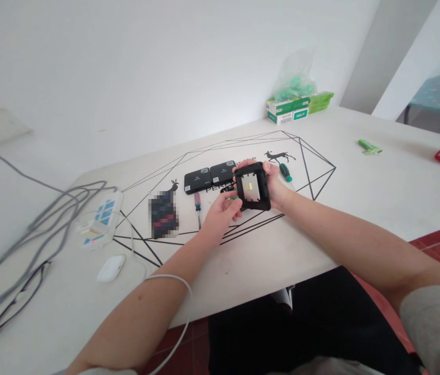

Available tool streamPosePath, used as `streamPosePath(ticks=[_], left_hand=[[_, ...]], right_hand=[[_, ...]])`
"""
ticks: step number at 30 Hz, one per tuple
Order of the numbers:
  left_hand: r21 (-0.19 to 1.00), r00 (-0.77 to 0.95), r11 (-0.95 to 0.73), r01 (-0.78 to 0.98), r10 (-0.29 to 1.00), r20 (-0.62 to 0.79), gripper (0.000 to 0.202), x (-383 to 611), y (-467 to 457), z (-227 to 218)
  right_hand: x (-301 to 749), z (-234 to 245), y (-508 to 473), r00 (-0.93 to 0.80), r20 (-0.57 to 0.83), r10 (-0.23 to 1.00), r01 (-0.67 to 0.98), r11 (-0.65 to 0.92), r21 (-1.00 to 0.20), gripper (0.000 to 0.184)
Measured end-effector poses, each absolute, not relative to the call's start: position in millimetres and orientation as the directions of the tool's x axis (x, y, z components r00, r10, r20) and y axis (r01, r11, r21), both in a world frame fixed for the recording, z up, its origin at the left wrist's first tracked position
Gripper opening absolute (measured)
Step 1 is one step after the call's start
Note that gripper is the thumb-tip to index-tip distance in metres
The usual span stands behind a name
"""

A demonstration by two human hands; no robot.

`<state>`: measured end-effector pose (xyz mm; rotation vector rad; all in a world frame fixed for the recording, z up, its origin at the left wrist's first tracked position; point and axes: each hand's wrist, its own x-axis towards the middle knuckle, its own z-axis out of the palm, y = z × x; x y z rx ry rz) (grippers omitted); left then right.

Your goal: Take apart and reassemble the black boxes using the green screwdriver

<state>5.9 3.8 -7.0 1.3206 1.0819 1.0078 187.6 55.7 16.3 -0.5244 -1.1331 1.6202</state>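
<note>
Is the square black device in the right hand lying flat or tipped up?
Tipped up: the right hand holds the black device with its silver plate facing the camera.

Two hands (224,211) (276,186), one black casing (251,194), two flat black boxes (197,180) (222,172), one power strip (104,219), one white case (111,268)

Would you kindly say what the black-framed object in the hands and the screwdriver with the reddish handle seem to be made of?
Black-framed object: frame probably matte plastic or rubber, dark with little shine; the silvery plate inside looks like satin metal. Screwdriver: handle probably smooth plastic, from its reddish-and-blue colouring; the thin greyish shaft looks like steel.
</note>
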Motion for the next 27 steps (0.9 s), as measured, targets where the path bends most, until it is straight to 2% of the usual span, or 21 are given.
streamPosePath(ticks=[3, 7, 10, 12, 14, 15, 17, 19, 21, 23, 25, 27], left_hand=[[0.966, 0.273, 0.204, -0.162, 0.95, -0.155, 0.046, 9.0, -0.6, -3.0], [0.937, 0.248, 0.274, -0.216, 0.944, -0.219, 0.043, 8.0, -0.8, 0.4], [0.957, 0.237, 0.278, -0.081, 0.938, -0.253, 0.04, 4.3, 3.2, -4.1], [0.969, 0.243, 0.228, 0.092, 0.939, -0.244, 0.036, 1.5, 5.4, -9.2], [0.952, 0.267, 0.149, 0.266, 0.938, -0.221, 0.031, -1.0, 6.0, -13.2], [0.932, 0.279, 0.092, 0.35, 0.94, -0.197, 0.028, -2.1, 5.6, -14.0], [0.862, 0.305, -0.052, 0.505, 0.945, -0.121, 0.023, -3.9, 4.1, -12.5], [0.736, 0.343, -0.212, 0.643, 0.939, -0.029, 0.022, -5.2, 2.3, -7.8], [0.561, 0.391, -0.337, 0.756, 0.92, 0.025, 0.025, -6.1, 1.1, -2.1], [0.395, 0.405, -0.387, 0.833, 0.914, 0.042, 0.028, -6.4, 1.1, 2.0], [0.296, 0.396, -0.39, 0.872, 0.917, 0.042, 0.029, -6.3, 2.1, 3.6], [0.247, 0.383, -0.379, 0.892, 0.923, 0.031, 0.029, -6.1, 3.4, 3.4]], right_hand=[[187.0, 16.2, 53.9, -0.353, 0.211, 0.912, -0.419, 0.047, -0.907, 0.079], [194.3, 15.0, 58.4, -0.418, 0.258, 0.871, -0.348, 0.109, -0.931, 0.078], [205.2, 10.4, 69.7, -0.443, 0.239, 0.864, -0.173, 0.179, -0.968, 0.067], [214.3, 6.2, 79.4, -0.321, 0.254, 0.913, 0.075, 0.291, -0.954, 0.047], [223.7, 2.4, 87.9, -0.289, 0.298, 0.91, 0.402, 0.398, -0.825, 0.031], [227.7, 1.0, 90.8, -0.327, 0.263, 0.908, 0.524, 0.406, -0.749, 0.024], [232.9, -0.7, 93.1, -0.371, 0.131, 0.92, 0.668, 0.362, -0.651, 0.02], [232.9, -1.3, 90.5, -0.371, 0.029, 0.928, 0.721, 0.308, -0.621, 0.027], [228.3, -1.7, 84.9, -0.366, -0.038, 0.93, 0.715, 0.254, -0.651, 0.037], [221.5, -2.9, 79.6, -0.385, -0.104, 0.917, 0.675, 0.203, -0.709, 0.041], [215.5, -5.3, 77.1, -0.405, -0.055, 0.913, 0.659, 0.249, -0.71, 0.036], [212.4, -8.6, 78.1, -0.41, 0.042, 0.911, 0.675, 0.334, -0.658, 0.026]])
